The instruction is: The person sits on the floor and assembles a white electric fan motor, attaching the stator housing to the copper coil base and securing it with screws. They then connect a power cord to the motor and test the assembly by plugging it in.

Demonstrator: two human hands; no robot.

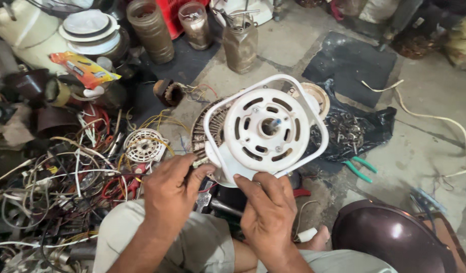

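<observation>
The white motor housing [266, 129] is being held up above the person's knees. The left hand [170, 194] is pinching its lower left edge, perhaps gripping a wire; the right hand [268, 212] is clasping its bottom, fingers curled. Green pliers [358, 169] are lying right of it.

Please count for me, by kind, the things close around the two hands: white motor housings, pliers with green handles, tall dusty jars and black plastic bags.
White motor housing, held by left hand and right hand: 1
Green-handled pliers: 1
Tall dusty jars: 3
Black plastic bag: 1
Total: 6
</observation>
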